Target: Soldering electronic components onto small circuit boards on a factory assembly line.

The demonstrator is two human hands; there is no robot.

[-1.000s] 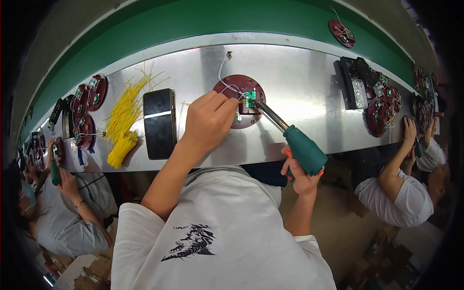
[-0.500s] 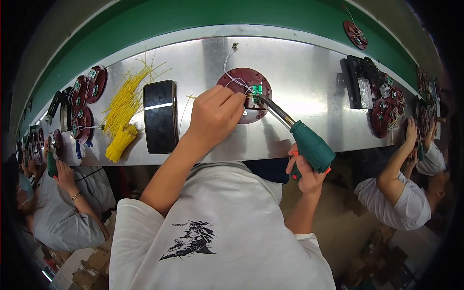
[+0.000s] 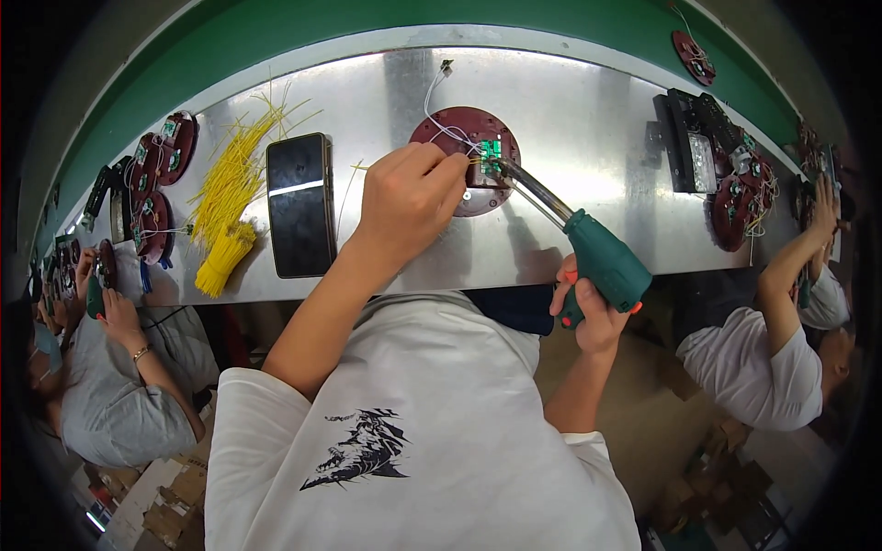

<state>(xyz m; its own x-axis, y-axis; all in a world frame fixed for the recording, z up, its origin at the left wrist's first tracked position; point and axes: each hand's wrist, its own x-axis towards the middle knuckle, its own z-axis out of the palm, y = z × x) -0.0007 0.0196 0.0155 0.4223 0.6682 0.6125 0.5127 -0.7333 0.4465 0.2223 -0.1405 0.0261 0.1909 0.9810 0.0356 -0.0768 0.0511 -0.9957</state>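
Observation:
A dark red round base [image 3: 481,123] lies on the bench in front of me, with a small green circuit board [image 3: 491,154] on a raised block and white wires [image 3: 457,136] running off it. My left hand [image 3: 409,197] is closed in a pinch at the board's left edge. It holds a thin yellow wire [image 3: 345,202] that trails out behind the hand; the fingertips are partly hidden. My right hand [image 3: 593,312] grips a green soldering gun [image 3: 606,262], its fingers around the handle. The gun's metal tip touches or nearly touches the board's lower right part.
A bundle of yellow wires [image 3: 225,188] and a black phone [image 3: 301,220] lie left on the metal bench [image 3: 588,138]. More red bases [image 3: 154,216] sit farther left. At right are a black-framed part [image 3: 682,147] and other bases [image 3: 730,213]. People [image 3: 763,367] work on both sides.
The whole view has shifted slightly, with the bench higher in the picture. The soldering gun has tilted out a little to the right, its tip still at the board. The right-hand co-worker's arm has reached farther forward.

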